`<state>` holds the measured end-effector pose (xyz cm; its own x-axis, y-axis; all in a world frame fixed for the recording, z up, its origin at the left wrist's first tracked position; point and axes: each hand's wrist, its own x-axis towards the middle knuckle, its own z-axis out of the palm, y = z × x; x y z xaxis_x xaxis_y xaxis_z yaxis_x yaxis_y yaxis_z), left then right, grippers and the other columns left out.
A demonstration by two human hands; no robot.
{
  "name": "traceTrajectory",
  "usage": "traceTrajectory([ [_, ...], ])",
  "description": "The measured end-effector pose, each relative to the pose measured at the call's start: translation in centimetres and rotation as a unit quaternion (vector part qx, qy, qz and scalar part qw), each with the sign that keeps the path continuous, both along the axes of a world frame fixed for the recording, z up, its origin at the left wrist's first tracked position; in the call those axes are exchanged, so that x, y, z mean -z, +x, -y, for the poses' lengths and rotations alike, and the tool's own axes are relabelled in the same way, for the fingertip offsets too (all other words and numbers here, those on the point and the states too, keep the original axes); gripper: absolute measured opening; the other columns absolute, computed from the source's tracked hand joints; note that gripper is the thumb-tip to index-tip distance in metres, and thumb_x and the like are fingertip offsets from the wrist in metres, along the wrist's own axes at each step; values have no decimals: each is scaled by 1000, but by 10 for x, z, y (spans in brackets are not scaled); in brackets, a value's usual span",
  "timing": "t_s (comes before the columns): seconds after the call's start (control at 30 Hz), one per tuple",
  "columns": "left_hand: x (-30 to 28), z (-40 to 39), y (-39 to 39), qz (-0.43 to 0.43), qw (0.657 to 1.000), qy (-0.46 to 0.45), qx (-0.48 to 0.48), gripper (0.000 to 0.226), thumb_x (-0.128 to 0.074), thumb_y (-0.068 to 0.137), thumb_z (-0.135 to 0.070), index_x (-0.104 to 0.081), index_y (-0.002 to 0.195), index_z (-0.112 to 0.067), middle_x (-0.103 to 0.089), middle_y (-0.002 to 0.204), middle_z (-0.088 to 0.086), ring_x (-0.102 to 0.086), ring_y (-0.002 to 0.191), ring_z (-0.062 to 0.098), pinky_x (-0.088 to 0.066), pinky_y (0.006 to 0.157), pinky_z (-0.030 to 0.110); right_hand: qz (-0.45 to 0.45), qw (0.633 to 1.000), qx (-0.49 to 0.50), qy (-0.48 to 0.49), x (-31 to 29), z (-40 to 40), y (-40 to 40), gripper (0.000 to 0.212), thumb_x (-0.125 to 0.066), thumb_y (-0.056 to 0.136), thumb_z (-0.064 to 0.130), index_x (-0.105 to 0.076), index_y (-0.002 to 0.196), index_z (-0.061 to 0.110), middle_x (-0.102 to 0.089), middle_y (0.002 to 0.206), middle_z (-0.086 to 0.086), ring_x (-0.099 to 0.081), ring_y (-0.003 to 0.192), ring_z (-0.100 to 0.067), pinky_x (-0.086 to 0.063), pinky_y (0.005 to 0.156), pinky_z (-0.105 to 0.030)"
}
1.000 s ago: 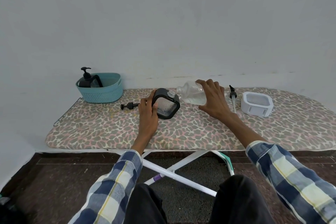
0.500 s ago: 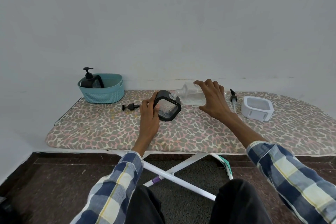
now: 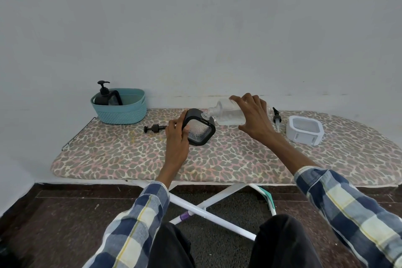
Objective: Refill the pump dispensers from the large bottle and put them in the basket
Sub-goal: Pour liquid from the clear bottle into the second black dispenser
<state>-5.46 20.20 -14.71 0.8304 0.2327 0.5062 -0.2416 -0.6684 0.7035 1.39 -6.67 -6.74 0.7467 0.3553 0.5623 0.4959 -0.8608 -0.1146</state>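
Pouring at mid-frame on the ironing board [image 3: 239, 165], little changed over the last second: large bottle [image 3: 228, 114] kept tipped in the right hand [image 3: 253, 118], neck at the black dispenser [image 3: 199, 129], itself steadied in the left hand's [image 3: 177, 137] grip. Filling likely unfinished. Upper left, basket [image 3: 121, 113] with one finished dispenser [image 3: 106, 95]. Smallest, loose black pump [image 3: 153, 128] left of the hand.

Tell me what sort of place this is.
Probably a plain room at home, used as a makeshift work spot: an ironing board with a leopard-print cover serves as the table, against a bare white wall, over dark stone flooring.
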Motion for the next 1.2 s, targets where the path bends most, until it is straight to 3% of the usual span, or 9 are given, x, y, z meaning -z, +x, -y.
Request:
traceTrajectory([
  [0.2, -3, 2, -4, 5, 1000, 3, -2, 50, -33, 117, -42, -31, 167, -40, -42, 134, 1, -40, 123, 19, -32, 100, 31, 12, 1000, -2, -10, -5, 2, -1, 104, -92, 57, 3, -46, 146, 30, -47, 122, -4, -45, 111, -26, -35, 101, -44],
  [0.83, 1, -1, -1, 14, 1000, 6, 3, 57, -27, 112, -54, -31, 167, -40, -42, 132, 3, -44, 122, 25, -36, 99, 33, 22, 999, 3, -30, -11, 2, -4, 105, -89, 57, -3, -45, 146, 30, -46, 122, -3, -46, 112, -27, -33, 107, -44],
  [1.2, -2, 1, -5, 18, 1000, 2, 8, 54, -29, 113, -51, -31, 166, -44, -42, 129, 2, -44, 118, 22, -35, 96, 30, 28, 999, 4, -42, -15, 2, -6, 105, -91, 57, 0, -46, 147, 29, -47, 124, -6, -47, 115, -29, -32, 108, -45],
])
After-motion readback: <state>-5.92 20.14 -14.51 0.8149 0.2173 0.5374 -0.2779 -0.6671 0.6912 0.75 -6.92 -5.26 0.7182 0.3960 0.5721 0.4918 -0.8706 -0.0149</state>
